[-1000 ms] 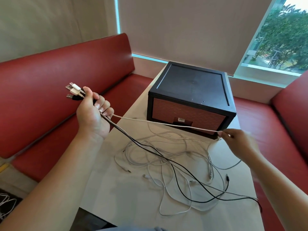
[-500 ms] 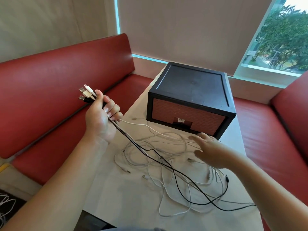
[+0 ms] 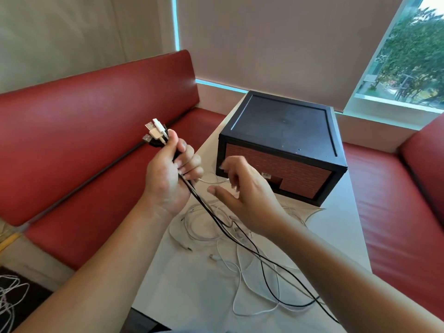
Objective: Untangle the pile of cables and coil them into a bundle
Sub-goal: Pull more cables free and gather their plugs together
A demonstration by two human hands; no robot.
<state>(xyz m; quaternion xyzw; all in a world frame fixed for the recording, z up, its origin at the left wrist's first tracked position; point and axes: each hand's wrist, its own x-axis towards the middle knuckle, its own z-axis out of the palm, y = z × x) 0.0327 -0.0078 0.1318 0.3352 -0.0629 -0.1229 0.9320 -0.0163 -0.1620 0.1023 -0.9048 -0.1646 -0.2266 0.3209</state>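
Centrally, the left grip is closed in a fist round several cables, black and white, just behind their plugs. The USB-A plugs stick out above the fist w/ ends roughly level, prob. so all strands share one start point for coiling. Below the fist the held strands drop away to the cable pile, which lies loose and looped on the bench, under both grips and on the wearer's side of them. Untangling judged part-done; no coil begun.

The right grip sits just right of the left one, thumb out and fingers half-curled at a thin white cable spanning from the fist to those fingers. Motion blur: cannot tell whether it pinches the strand or only brushes it. Likely aim: follow that strand to free it from the pile.

Beyond the right grip stands a black storage box w/ brick-pattern front. A small white sticker on that front has print too small to read. No other writing or brand is legible.
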